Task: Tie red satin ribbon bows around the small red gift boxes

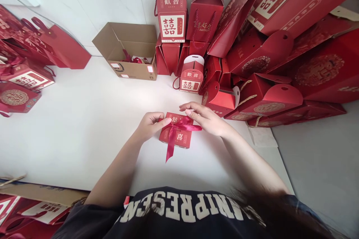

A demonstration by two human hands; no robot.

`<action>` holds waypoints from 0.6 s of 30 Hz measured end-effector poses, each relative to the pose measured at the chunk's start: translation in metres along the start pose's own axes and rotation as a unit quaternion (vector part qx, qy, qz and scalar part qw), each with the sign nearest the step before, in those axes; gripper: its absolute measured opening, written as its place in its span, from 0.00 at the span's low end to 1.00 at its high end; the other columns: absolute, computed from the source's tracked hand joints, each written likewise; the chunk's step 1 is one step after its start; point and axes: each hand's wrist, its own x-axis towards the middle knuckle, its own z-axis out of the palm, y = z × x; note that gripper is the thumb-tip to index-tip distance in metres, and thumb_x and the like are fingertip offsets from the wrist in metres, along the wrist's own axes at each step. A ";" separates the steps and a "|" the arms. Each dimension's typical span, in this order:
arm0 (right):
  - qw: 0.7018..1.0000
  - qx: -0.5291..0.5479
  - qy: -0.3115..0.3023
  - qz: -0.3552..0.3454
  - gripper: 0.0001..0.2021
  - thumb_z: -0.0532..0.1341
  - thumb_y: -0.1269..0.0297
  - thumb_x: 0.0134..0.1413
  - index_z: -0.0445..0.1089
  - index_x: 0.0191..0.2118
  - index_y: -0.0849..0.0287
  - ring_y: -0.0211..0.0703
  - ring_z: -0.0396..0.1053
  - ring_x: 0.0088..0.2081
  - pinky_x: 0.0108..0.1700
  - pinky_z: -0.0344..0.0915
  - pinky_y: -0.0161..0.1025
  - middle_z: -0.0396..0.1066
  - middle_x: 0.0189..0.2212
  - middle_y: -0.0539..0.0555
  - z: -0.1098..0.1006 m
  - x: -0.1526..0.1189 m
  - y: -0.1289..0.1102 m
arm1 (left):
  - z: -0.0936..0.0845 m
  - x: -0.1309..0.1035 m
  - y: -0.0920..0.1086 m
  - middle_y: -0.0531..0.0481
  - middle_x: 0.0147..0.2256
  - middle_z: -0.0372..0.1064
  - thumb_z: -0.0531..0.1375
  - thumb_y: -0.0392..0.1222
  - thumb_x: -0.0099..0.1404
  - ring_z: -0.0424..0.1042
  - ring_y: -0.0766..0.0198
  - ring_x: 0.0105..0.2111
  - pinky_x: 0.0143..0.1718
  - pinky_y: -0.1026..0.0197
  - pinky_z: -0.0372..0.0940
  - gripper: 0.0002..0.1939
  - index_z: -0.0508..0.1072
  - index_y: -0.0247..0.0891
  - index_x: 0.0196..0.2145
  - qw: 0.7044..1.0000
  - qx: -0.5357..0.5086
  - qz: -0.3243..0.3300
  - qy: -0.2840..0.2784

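Observation:
A flat red gift box [183, 139] with pale printed characters lies on the white table before me. Over its top runs a dark pink satin ribbon [170, 148], knotted near the middle, with one tail hanging toward me and another part reaching right. At the box's left edge, my left hand [151, 125] has curled fingers, its thumb pressed on the ribbon beside the knot. My right hand [207, 118] is over the box's right far corner, fingers stretched out and thumb near the ribbon; whether it touches is hard to tell.
An open cardboard box [134, 70] with ribbon pieces inside stands at the back. Beside it, a small red gift box [192, 74] stands before stacked red boxes [260, 63]. Red bags [61, 46] and boxes crowd the left. The white table [84, 127] ends at the right.

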 end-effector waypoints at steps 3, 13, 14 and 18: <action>0.996 0.064 -0.040 0.045 0.17 0.55 0.48 0.63 0.68 0.41 0.58 0.43 0.71 0.42 0.45 0.66 0.41 0.71 0.51 0.56 -0.002 0.003 0.005 | 0.001 -0.001 0.002 0.58 0.19 0.50 0.63 0.51 0.61 0.50 0.72 0.20 0.22 0.66 0.47 0.24 0.55 0.37 0.20 0.999 0.027 0.013 0.037; 0.981 0.134 -0.138 -0.020 0.14 0.62 0.52 0.59 0.72 0.31 0.58 0.49 0.65 0.57 0.60 0.58 0.49 0.66 0.57 0.56 -0.004 0.006 0.010 | 0.008 -0.003 0.007 0.49 0.39 0.63 0.67 0.49 0.54 0.67 0.61 0.39 0.38 0.61 0.65 0.17 0.66 0.37 0.24 0.981 0.166 0.077 0.070; 0.980 0.142 -0.137 -0.014 0.14 0.61 0.52 0.59 0.72 0.31 0.58 0.50 0.65 0.57 0.60 0.58 0.50 0.65 0.58 0.56 -0.004 0.006 0.011 | 0.008 -0.003 0.006 0.47 0.43 0.63 0.67 0.49 0.55 0.67 0.58 0.43 0.40 0.60 0.66 0.15 0.69 0.37 0.26 0.982 0.160 0.076 0.059; 0.983 0.155 -0.094 0.007 0.15 0.61 0.52 0.59 0.71 0.30 0.59 0.49 0.65 0.56 0.58 0.59 0.50 0.64 0.58 0.57 0.003 0.009 0.018 | 0.006 -0.002 0.004 0.44 0.50 0.63 0.68 0.50 0.55 0.66 0.52 0.51 0.46 0.55 0.68 0.13 0.76 0.39 0.34 0.987 0.150 0.058 0.021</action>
